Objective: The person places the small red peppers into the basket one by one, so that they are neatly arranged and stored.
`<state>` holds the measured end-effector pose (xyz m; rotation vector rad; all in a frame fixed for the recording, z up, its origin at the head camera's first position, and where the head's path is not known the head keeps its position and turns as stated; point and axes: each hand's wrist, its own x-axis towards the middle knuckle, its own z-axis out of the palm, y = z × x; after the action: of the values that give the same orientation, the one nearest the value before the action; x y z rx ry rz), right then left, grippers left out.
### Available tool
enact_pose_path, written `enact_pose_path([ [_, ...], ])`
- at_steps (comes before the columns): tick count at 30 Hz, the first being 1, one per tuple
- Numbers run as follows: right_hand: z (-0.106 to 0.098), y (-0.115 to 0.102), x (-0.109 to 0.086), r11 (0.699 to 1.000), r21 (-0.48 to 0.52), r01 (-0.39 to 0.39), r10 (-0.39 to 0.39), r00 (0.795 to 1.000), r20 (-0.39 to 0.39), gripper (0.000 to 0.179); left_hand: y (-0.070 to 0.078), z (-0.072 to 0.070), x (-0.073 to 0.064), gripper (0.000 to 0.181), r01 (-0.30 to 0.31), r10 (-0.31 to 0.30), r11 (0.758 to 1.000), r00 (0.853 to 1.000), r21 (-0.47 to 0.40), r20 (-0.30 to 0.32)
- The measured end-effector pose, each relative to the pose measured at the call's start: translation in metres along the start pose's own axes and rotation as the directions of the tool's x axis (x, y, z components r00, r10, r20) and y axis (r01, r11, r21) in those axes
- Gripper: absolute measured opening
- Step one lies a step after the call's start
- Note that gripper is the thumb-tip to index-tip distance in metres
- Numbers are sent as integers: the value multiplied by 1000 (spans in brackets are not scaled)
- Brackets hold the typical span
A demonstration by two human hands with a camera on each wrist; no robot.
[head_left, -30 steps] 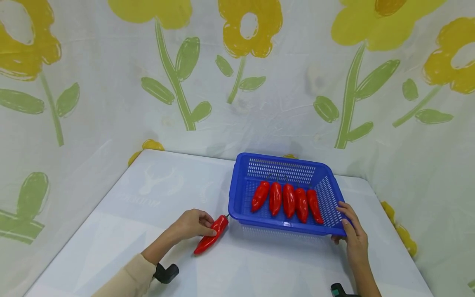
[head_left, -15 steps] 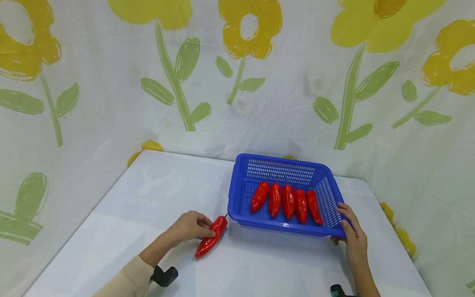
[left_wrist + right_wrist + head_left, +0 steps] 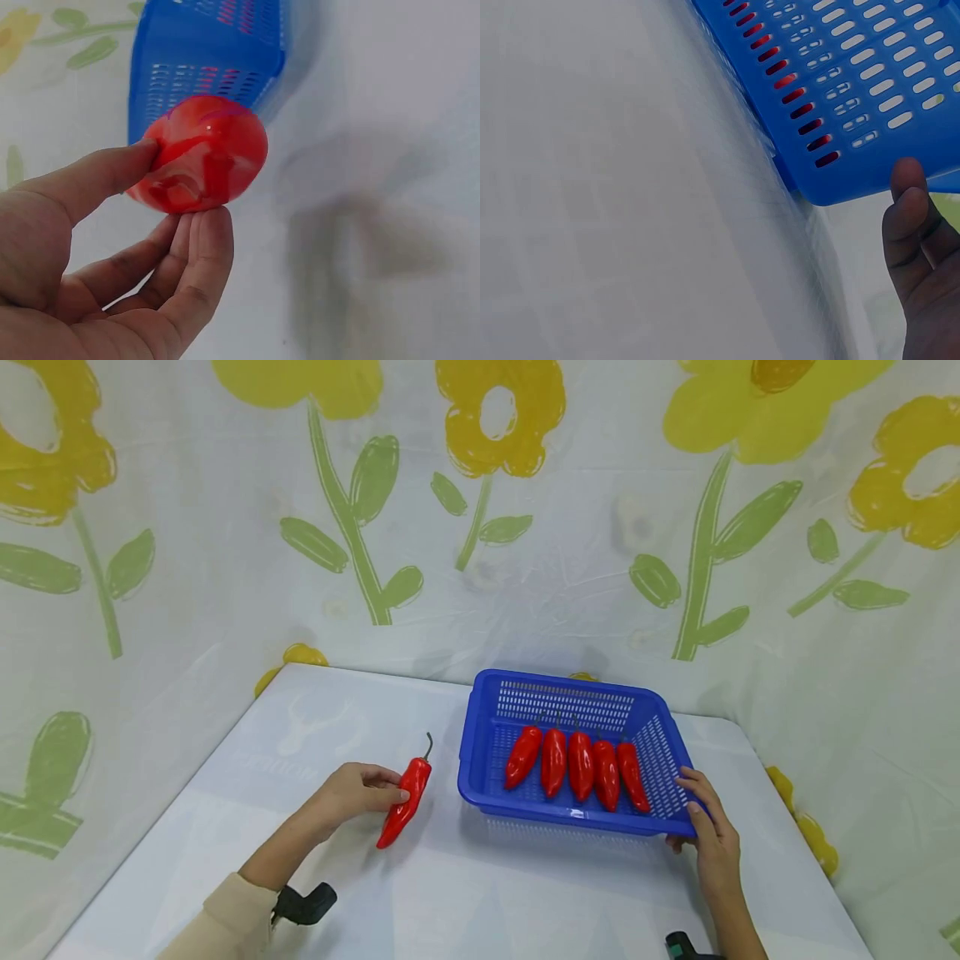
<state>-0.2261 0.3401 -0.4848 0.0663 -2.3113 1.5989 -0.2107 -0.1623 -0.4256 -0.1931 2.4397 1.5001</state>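
Between the thumb and fingers of my left hand [image 3: 356, 795] is a red chili pepper [image 3: 405, 802], tilted with its curved stem pointing up. The left wrist view shows the same chili pepper [image 3: 202, 154] end-on, pinched by thumb and fingertips. To its right stands a blue plastic basket [image 3: 570, 812] with slotted walls. Several red chili peppers [image 3: 581, 767] lie side by side in it, stems toward the back. My right hand [image 3: 716, 843] holds the basket's front right corner, thumb at the rim. In the right wrist view, fingertips [image 3: 909, 176] touch the basket's wall [image 3: 855, 161].
The white table [image 3: 480, 893] carries faint printed patterns, and its back edge runs close behind the basket. A cloth [image 3: 562, 593] with yellow flowers and green leaves hangs around the back and sides. Black wrist mounts [image 3: 303, 906] are on both arms.
My left hand has lifted the chili pepper and shifted it left, away from the basket's front left corner; its stem now points more upward. The right hand and basket have stayed in place.
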Motion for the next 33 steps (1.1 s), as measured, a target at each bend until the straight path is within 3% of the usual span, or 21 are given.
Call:
enact_pose_path([
  [9,1,0,-1,1000,-8,-7,7,1000,6,41,16,-4,6,47,-21,19,991,1000,-132,-15],
  [17,1,0,0,1000,1,2,-2,1000,7,41,41,-1,17,45,-66,67,977,998,-200,-6],
  [33,2,0,-1,999,-37,-40,40,999,-6,42,107,20,56,46,-167,170,974,985,-152,10],
])
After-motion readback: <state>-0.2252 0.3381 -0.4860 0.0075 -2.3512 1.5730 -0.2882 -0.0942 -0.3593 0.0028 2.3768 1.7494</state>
